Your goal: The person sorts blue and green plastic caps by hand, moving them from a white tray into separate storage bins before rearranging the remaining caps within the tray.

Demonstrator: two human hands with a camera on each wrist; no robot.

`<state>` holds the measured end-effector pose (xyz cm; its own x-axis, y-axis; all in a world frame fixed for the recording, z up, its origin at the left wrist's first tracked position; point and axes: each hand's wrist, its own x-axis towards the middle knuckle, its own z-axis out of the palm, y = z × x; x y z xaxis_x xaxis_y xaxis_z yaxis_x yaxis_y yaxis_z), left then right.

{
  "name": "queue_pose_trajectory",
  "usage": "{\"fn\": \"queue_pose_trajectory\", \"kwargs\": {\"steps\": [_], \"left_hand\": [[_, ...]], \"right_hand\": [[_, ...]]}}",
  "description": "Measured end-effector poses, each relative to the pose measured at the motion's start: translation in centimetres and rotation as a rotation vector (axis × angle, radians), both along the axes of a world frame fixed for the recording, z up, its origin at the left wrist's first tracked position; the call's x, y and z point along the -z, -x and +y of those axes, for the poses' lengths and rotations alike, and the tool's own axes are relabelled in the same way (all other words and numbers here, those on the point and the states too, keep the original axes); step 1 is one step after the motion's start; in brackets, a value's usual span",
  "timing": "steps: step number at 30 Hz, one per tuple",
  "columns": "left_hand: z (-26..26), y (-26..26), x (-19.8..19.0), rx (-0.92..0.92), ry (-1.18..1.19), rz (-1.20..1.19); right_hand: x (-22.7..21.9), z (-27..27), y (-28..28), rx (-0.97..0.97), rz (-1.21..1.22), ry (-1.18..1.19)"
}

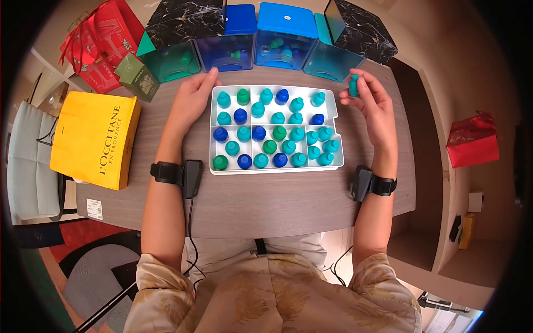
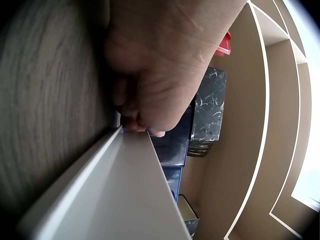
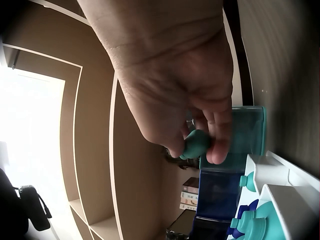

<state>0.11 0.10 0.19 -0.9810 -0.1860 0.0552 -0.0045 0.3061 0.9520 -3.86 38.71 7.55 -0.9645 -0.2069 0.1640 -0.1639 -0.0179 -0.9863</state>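
My right hand (image 1: pixel 373 105) pinches a teal bottle-shaped piece (image 1: pixel 353 86) between thumb and fingers, raised off the right end of a white divided tray (image 1: pixel 214 145). In the right wrist view the same piece (image 3: pixel 196 144) sits at the fingertips of the hand (image 3: pixel 175 85). Teal, blue and green pieces stand in the tray's compartments. My left hand (image 1: pixel 192 100) is at the tray's upper left corner; in the left wrist view the hand (image 2: pixel 160 70) touches the tray's end wall (image 2: pixel 125 190), its fingers partly hidden, so its grip is unclear.
Behind the tray stand translucent bins: green (image 1: pixel 172 65), dark blue (image 1: pixel 225 54), blue (image 1: pixel 284 47) and teal (image 1: pixel 333 61), some with pieces inside. Black marble-patterned boxes (image 1: pixel 186 18) rest on top. A yellow bag (image 1: pixel 91 139), a green box (image 1: pixel 137 77) and a red bag (image 1: pixel 102 50) are at the left.
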Motion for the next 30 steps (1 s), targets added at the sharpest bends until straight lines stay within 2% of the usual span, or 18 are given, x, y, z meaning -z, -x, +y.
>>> {"fn": "queue_pose_trajectory", "kwargs": {"steps": [4,10,13,16,22,25,30], "left_hand": [[0.0,0.0,0.1,-0.003,-0.002,-0.007],[-0.1,0.0,0.0,0.008,-0.006,-0.009],[-0.2,0.1,0.1,0.016,-0.002,0.0],[-0.3,0.2,0.4,0.023,0.002,0.007],[-0.2,0.1,0.2,0.017,0.004,0.001],[-0.2,0.2,0.3,0.017,0.004,0.003],[-0.2,0.2,0.3,0.012,0.001,-0.001]], "right_hand": [[1.0,0.7,0.8,0.009,0.103,-0.094],[0.7,0.4,0.5,-0.027,0.092,-0.035],[0.7,0.5,0.4,-0.002,0.097,-0.093],[-0.3,0.0,-0.2,-0.07,-0.059,-0.063],[0.5,-0.4,0.0,-0.072,0.046,-0.077],[0.8,0.0,0.0,-0.146,-0.016,-0.13],[1.3,0.3,0.3,-0.152,0.07,-0.242]]}}
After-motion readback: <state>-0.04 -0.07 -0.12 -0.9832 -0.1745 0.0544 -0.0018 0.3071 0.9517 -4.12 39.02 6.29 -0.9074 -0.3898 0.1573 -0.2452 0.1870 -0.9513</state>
